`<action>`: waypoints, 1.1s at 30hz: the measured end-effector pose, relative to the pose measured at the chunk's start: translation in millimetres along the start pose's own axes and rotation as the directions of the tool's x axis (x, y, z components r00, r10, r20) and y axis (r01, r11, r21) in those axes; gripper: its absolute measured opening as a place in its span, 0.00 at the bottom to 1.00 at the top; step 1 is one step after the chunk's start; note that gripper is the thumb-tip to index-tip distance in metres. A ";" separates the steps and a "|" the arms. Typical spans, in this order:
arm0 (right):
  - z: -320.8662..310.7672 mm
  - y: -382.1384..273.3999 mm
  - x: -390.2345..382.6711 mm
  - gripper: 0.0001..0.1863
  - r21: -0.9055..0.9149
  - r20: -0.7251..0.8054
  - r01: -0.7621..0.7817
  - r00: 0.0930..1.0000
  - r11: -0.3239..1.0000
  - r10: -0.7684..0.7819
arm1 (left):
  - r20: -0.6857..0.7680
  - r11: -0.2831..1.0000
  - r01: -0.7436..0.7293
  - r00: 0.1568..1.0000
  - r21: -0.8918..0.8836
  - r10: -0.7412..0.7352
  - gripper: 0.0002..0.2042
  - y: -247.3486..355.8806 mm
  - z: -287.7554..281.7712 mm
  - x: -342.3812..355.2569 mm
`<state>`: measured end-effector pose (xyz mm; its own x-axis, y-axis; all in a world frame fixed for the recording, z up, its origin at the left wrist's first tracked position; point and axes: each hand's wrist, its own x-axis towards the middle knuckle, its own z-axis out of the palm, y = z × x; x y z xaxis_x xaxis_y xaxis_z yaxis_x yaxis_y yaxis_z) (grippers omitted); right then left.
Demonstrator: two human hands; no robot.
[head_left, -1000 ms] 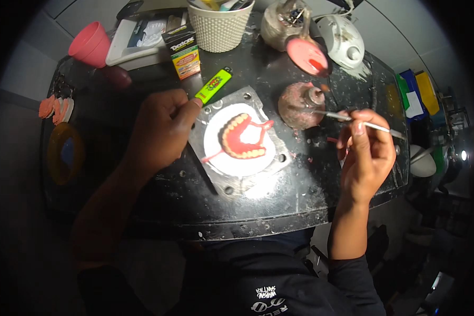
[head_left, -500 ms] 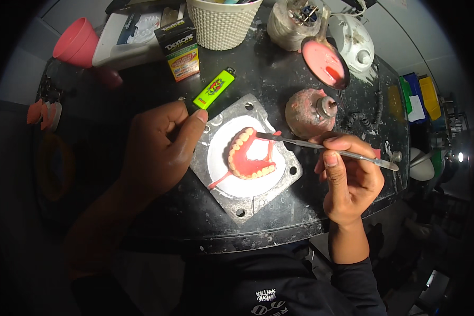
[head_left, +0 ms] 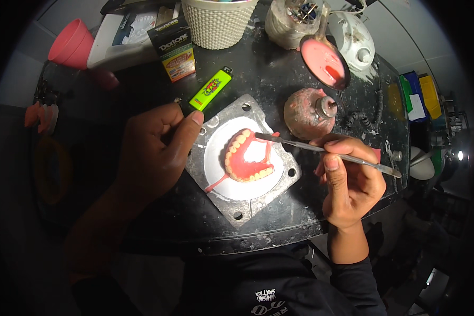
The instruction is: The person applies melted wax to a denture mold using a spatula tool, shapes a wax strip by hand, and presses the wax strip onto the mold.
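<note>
My left hand [head_left: 160, 145] is closed, with its thumb at the lower end of a bright green lighter [head_left: 210, 88] that points up and right. Between the thumb and fingers of my right hand [head_left: 353, 176] lies a slim metal wax spatula [head_left: 347, 156]. Its flat far tip reaches the upper end of a tooth row on a pink wax denture [head_left: 239, 160]; whether it touches I cannot tell. The denture, with cream teeth and thin pink strips, sits on white plaster [head_left: 218, 139] in a square metal flask plate [head_left: 239, 205] with corner holes.
A pink-smeared round burner [head_left: 306, 113] stands right of the plate. Behind are a pan of pink wax [head_left: 324, 62], a white device [head_left: 353, 42], a woven basket [head_left: 218, 23], a black box [head_left: 173, 50] and a pink cup [head_left: 72, 45]. Denture models [head_left: 42, 117] lie far left.
The view has shifted slightly, so the plate and denture appear a little farther left. My left hand and the lighter show slightly farther left too. Both hands keep their holds.
</note>
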<state>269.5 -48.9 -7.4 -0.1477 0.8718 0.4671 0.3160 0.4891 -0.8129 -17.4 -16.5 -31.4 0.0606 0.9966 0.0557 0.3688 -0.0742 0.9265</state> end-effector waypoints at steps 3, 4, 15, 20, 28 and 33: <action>-0.1 -1.7 -0.5 0.07 0.025 -0.015 -0.002 1.000 1.000 0.002 | -0.009 1.000 0.003 1.000 -0.005 -0.003 0.20 -0.9 0.4 -0.4; -2.4 -5.9 -0.5 0.07 0.087 0.004 -0.046 0.999 0.995 0.046 | -0.007 1.000 -0.002 1.000 -0.005 0.002 0.20 -1.3 0.5 -0.4; -65.1 -8.5 34.4 0.11 0.038 -0.328 0.121 0.939 0.992 -0.102 | 0.038 1.000 0.025 0.999 -0.012 -0.024 0.19 3.1 -1.5 0.0; -76.1 -14.8 60.5 0.12 -0.110 -0.231 0.306 0.917 0.946 -0.324 | 0.070 0.996 0.063 0.996 -0.065 -0.059 0.18 5.4 -4.0 0.4; -62.3 8.7 60.1 0.09 0.058 -0.278 0.204 0.944 0.977 -0.180 | 0.090 0.996 0.072 0.994 -0.043 -0.068 0.19 4.8 -7.3 0.4; -59.3 12.2 57.6 0.09 0.016 -0.269 0.168 0.950 0.986 -0.158 | 0.068 0.998 0.054 0.996 -0.031 -0.052 0.19 2.4 -3.6 0.2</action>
<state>320.4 5.7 30.1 0.0617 0.7438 0.6655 0.2715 0.6291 -0.7283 -19.8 -16.4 -27.7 0.1045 0.9944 -0.0183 0.3431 -0.0188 0.9391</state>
